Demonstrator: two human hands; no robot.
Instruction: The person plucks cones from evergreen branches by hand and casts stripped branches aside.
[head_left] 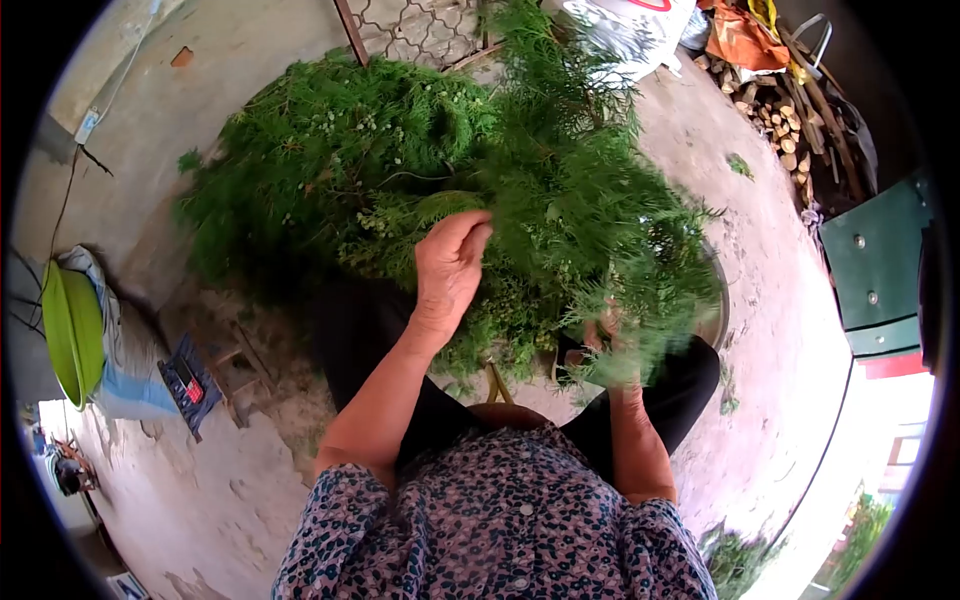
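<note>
My left hand (452,268) is raised in front of the heap, thumb and fingers pinched together beside a light green sprig (450,206). Whether anything is between its fingertips I cannot make out. Lower and to the right, my right hand (604,335) is partly covered by feathery conifer foliage and seems closed around a leafy conifer branch (590,205). That branch is blurred and spreads upward from the hand. Behind my hands lies a big heap of cut conifer greenery (330,150), with small pale cones among it.
A basin-like curved rim (720,300) shows right of the branch. Firewood (778,125) and an orange bag (745,40) are at the upper right, near a green cabinet (875,260). A white sack (640,30) stands behind; a lime-green basin (72,335) leans left.
</note>
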